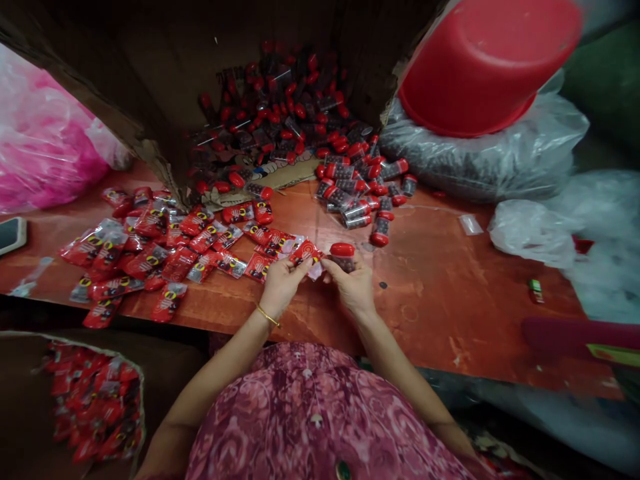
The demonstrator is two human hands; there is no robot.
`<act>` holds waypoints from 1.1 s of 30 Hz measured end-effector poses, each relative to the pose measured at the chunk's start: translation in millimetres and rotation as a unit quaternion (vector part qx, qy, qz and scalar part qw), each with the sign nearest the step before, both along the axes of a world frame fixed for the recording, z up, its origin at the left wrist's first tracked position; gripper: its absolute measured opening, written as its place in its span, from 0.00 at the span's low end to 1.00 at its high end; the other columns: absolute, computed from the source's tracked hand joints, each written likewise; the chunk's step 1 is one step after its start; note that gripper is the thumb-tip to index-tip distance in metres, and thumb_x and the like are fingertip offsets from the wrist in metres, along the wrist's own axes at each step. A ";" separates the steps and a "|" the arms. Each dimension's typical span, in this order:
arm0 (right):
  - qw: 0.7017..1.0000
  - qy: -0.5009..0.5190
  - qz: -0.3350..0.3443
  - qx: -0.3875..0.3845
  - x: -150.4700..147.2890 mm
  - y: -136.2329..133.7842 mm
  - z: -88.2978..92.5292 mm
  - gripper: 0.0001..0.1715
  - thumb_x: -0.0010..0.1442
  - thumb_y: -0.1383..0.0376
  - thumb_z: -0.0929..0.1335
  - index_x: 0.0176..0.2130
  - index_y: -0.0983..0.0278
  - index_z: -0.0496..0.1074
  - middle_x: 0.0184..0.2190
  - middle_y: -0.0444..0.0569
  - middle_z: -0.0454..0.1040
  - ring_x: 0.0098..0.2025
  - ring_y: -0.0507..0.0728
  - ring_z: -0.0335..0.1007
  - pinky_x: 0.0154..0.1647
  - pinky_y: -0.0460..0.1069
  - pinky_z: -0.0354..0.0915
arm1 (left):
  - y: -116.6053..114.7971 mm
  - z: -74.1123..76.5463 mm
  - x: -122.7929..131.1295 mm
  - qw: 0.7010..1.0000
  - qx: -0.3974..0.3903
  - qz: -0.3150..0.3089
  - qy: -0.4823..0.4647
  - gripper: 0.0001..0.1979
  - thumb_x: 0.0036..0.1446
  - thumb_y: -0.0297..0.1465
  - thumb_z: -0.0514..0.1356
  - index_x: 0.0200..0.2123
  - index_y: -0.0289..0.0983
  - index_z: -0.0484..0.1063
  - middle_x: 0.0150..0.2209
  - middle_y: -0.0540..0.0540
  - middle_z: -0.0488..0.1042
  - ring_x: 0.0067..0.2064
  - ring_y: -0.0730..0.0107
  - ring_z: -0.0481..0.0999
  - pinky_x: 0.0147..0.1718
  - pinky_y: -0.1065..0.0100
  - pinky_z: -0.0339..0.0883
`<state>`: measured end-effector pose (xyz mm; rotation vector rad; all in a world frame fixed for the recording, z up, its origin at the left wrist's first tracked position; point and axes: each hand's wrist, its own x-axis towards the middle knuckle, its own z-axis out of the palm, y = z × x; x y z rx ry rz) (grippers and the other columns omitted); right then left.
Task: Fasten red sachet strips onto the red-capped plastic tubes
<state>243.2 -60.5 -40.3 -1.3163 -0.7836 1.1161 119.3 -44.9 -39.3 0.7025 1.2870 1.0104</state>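
Note:
My left hand [281, 283] pinches a small red and clear packet [306, 253] at the front of the wooden table [440, 293]. My right hand [353, 283] is closed around a little clear bottle with a red cap [343, 255], held right beside the packet's open end. A heap of filled red packets [165, 250] lies to the left of my hands. Several loose red-capped bottles [357, 193] lie just beyond my right hand.
An open cardboard box [280, 113] on its side spills more bottles. A red tub [480, 60] rests on a grey plastic bag [480, 157]. Pink bags [45, 140] and a phone [11, 233] are at left. A box of packets [95, 407] sits below left.

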 end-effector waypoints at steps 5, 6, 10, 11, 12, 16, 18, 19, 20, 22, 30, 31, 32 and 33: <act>0.995 0.070 0.076 -0.001 0.3 0.5 -4.5 0.18 0.48 0.51 0.70 0.29 0.62 0.66 0.18 0.38 0.70 0.13 0.47 0.59 0.15 0.43 0.56 | 3.9 11.9 -5.0 0.998 -0.037 0.014 -0.045 0.21 0.29 0.43 0.71 0.21 0.32 0.72 0.23 0.48 0.76 0.25 0.74 0.73 0.28 0.71 0.67; 0.990 0.100 0.099 -0.012 2.4 0.0 -4.3 0.20 0.49 0.48 0.68 0.29 0.62 0.66 0.18 0.39 0.71 0.12 0.47 0.59 0.14 0.44 0.56 | 5.0 13.6 -6.3 0.997 -0.047 0.022 -0.050 0.22 0.28 0.43 0.71 0.20 0.32 0.71 0.22 0.48 0.75 0.25 0.75 0.73 0.29 0.71 0.67; 0.967 0.185 0.166 -0.062 14.1 -3.8 -1.4 0.24 0.50 0.44 0.63 0.28 0.63 0.66 0.19 0.44 0.73 0.11 0.49 0.57 0.12 0.46 0.58 | 7.6 17.5 -9.9 0.994 -0.077 0.028 -0.075 0.23 0.28 0.44 0.71 0.19 0.32 0.69 0.20 0.50 0.74 0.24 0.76 0.73 0.28 0.72 0.67; 0.964 0.188 0.173 -0.069 16.7 -5.2 -0.8 0.24 0.50 0.44 0.63 0.28 0.63 0.67 0.20 0.44 0.73 0.12 0.49 0.58 0.12 0.46 0.58 | 7.7 18.3 -10.3 0.993 -0.079 0.025 -0.078 0.23 0.28 0.45 0.71 0.20 0.33 0.69 0.20 0.50 0.74 0.24 0.76 0.72 0.27 0.72 0.67; 0.963 0.187 0.178 -0.072 18.7 -6.9 -0.6 0.24 0.50 0.45 0.64 0.29 0.63 0.67 0.21 0.45 0.74 0.13 0.49 0.59 0.12 0.46 0.59 | 7.7 19.3 -10.5 0.993 -0.080 0.024 -0.079 0.23 0.27 0.45 0.71 0.20 0.33 0.69 0.20 0.50 0.74 0.24 0.76 0.72 0.27 0.73 0.66; 0.970 0.149 0.186 -0.047 21.7 -16.4 -4.4 0.22 0.53 0.47 0.63 0.34 0.63 0.69 0.27 0.46 0.75 0.16 0.50 0.61 0.13 0.46 0.61 | 6.4 24.3 -10.9 0.992 -0.093 0.013 -0.086 0.24 0.27 0.45 0.71 0.21 0.33 0.70 0.21 0.49 0.75 0.24 0.76 0.73 0.26 0.73 0.66; 0.983 0.078 0.169 -0.003 22.4 -21.9 -7.1 0.19 0.54 0.50 0.66 0.39 0.61 0.70 0.31 0.46 0.75 0.21 0.50 0.65 0.18 0.46 0.65 | 5.4 26.8 -11.9 0.990 -0.105 0.002 -0.095 0.24 0.27 0.46 0.71 0.22 0.33 0.71 0.21 0.49 0.75 0.24 0.75 0.74 0.25 0.74 0.65; 0.987 0.026 0.157 0.025 23.2 -24.3 -7.8 0.19 0.52 0.52 0.68 0.41 0.60 0.70 0.34 0.46 0.75 0.25 0.51 0.68 0.23 0.47 0.67 | 4.8 27.8 -12.6 0.989 -0.110 -0.005 -0.101 0.25 0.26 0.46 0.71 0.22 0.33 0.71 0.21 0.48 0.75 0.24 0.74 0.74 0.25 0.74 0.65; 0.987 -0.030 0.146 0.054 24.5 -26.3 -7.8 0.20 0.51 0.55 0.70 0.43 0.59 0.69 0.37 0.46 0.75 0.30 0.52 0.70 0.29 0.47 0.69 | 4.4 28.6 -13.3 0.988 -0.113 -0.012 -0.107 0.25 0.26 0.46 0.71 0.22 0.33 0.71 0.21 0.48 0.76 0.24 0.74 0.74 0.24 0.74 0.65; 0.975 -0.135 0.140 0.108 28.4 -28.4 -5.6 0.23 0.48 0.59 0.73 0.44 0.59 0.69 0.41 0.47 0.74 0.39 0.55 0.72 0.41 0.50 0.69 | 3.7 29.8 -14.8 0.987 -0.115 -0.025 -0.114 0.25 0.26 0.47 0.71 0.22 0.33 0.72 0.21 0.48 0.76 0.25 0.74 0.75 0.24 0.74 0.65; 0.884 -0.350 0.219 0.219 43.6 -20.6 10.9 0.21 0.54 0.62 0.70 0.48 0.58 0.69 0.44 0.50 0.75 0.47 0.59 0.71 0.49 0.55 0.67 | 3.8 30.8 -15.5 0.990 -0.092 -0.053 -0.091 0.23 0.24 0.46 0.72 0.19 0.32 0.74 0.20 0.48 0.75 0.22 0.75 0.73 0.24 0.73 0.66; 0.878 -0.358 0.226 0.223 43.7 -19.8 11.1 0.21 0.54 0.62 0.70 0.48 0.58 0.69 0.44 0.50 0.75 0.47 0.59 0.71 0.49 0.56 0.66 | 3.6 30.1 -15.6 0.992 -0.082 -0.054 -0.082 0.23 0.25 0.46 0.72 0.19 0.32 0.74 0.20 0.48 0.75 0.22 0.75 0.72 0.24 0.73 0.66; 0.874 -0.363 0.232 0.225 43.4 -19.2 10.8 0.21 0.54 0.62 0.70 0.49 0.58 0.69 0.44 0.51 0.75 0.47 0.60 0.71 0.49 0.56 0.66 | 3.4 29.3 -15.8 0.993 -0.071 -0.055 -0.070 0.23 0.26 0.46 0.71 0.20 0.32 0.74 0.20 0.48 0.75 0.22 0.75 0.72 0.24 0.73 0.65; 0.873 -0.365 0.232 0.226 42.5 -18.7 10.0 0.21 0.54 0.63 0.70 0.49 0.59 0.69 0.45 0.51 0.75 0.47 0.60 0.71 0.49 0.56 0.66 | 3.3 28.4 -16.1 0.995 -0.060 -0.057 -0.059 0.23 0.27 0.45 0.71 0.20 0.32 0.75 0.20 0.47 0.75 0.22 0.75 0.71 0.24 0.73 0.65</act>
